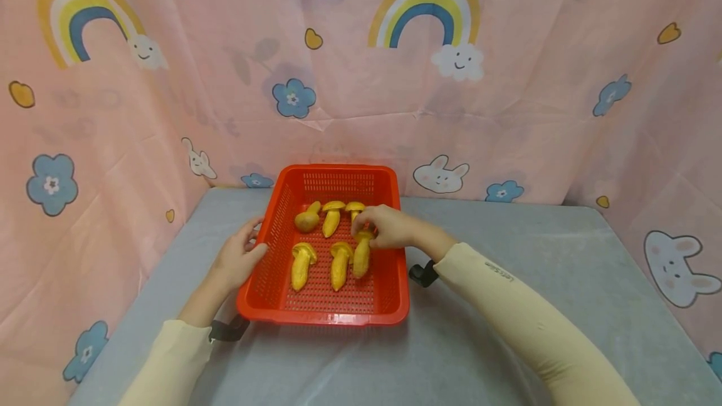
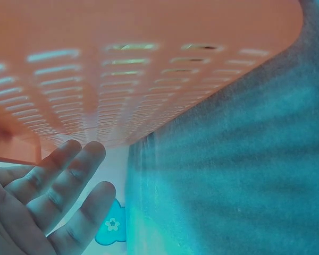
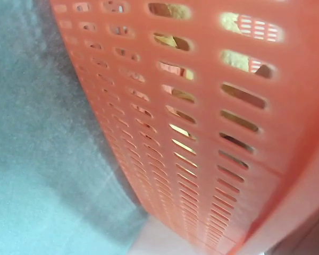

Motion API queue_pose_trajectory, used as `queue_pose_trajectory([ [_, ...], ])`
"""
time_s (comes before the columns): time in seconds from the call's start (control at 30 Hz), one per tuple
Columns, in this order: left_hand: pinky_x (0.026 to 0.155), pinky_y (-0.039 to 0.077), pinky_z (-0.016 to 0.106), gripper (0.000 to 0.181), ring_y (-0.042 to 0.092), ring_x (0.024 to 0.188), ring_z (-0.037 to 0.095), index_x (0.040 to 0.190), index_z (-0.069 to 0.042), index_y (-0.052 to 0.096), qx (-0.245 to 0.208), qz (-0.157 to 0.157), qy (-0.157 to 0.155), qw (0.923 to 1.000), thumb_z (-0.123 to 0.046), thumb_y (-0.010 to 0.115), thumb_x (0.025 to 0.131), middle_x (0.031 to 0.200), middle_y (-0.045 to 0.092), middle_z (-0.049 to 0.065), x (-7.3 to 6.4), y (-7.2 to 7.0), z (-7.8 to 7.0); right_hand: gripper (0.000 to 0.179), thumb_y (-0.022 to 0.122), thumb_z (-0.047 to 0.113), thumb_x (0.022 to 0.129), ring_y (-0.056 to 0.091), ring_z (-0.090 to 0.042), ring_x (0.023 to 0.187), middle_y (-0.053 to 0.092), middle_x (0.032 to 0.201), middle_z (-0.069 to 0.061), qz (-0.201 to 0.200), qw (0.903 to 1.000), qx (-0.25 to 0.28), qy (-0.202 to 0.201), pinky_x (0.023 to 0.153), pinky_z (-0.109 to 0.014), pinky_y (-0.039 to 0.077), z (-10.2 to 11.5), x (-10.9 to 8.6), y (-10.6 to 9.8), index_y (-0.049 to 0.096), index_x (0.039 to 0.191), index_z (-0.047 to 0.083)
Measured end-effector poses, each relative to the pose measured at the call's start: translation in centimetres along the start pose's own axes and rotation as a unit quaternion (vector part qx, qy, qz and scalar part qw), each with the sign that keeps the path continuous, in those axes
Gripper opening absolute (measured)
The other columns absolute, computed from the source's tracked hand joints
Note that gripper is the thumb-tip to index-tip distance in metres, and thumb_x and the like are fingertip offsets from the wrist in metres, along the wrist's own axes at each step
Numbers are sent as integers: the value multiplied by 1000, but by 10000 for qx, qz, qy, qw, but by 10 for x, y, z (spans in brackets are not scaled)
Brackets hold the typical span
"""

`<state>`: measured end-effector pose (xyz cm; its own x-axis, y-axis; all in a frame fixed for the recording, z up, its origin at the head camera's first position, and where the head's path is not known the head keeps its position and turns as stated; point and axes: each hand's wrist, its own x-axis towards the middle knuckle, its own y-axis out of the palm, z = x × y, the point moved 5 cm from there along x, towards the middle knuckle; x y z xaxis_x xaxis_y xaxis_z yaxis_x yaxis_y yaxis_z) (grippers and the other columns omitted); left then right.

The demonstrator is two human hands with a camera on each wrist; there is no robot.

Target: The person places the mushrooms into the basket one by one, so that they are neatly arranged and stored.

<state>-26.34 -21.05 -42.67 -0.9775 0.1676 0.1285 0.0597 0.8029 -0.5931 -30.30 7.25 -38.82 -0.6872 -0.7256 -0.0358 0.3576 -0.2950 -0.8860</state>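
Several yellow mushrooms lie spread over the floor of a red slotted plastic basket (image 1: 324,318). Reaching over the basket's right side, my right hand (image 1: 386,225) grips the cap end of one mushroom (image 1: 361,260), its stem pointing toward me. Left of it lie a second mushroom (image 1: 340,268) and a third mushroom (image 1: 301,271). More mushrooms sit in the back row, among them one mushroom (image 1: 331,221) with its cap away from me. My left hand (image 1: 239,255) is at the basket's left rim, fingers extended along the outer wall in the left wrist view. The right wrist view hides my right hand behind the slotted wall.
The basket stands on a grey cloth-covered table (image 1: 507,306), near its back edge. A pink curtain (image 1: 350,136) with rainbows, flowers and rabbits hangs behind and at both sides. Black straps (image 1: 228,329) sit at my wrists.
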Motion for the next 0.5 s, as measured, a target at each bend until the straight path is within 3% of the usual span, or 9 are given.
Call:
queue_pose_trajectory([
  [0.5, 73, 59, 41, 58, 66, 96, 33, 147, -3, 32, -37, -1, -9, 10000, -9, 50, 92, 116, 58, 24, 0, 0, 0, 29, 69, -2, 77, 54, -15, 87, 63, 99, 2, 509, 9955, -765, 246, 81, -30, 53, 0, 11, 17, 70, 97, 20],
])
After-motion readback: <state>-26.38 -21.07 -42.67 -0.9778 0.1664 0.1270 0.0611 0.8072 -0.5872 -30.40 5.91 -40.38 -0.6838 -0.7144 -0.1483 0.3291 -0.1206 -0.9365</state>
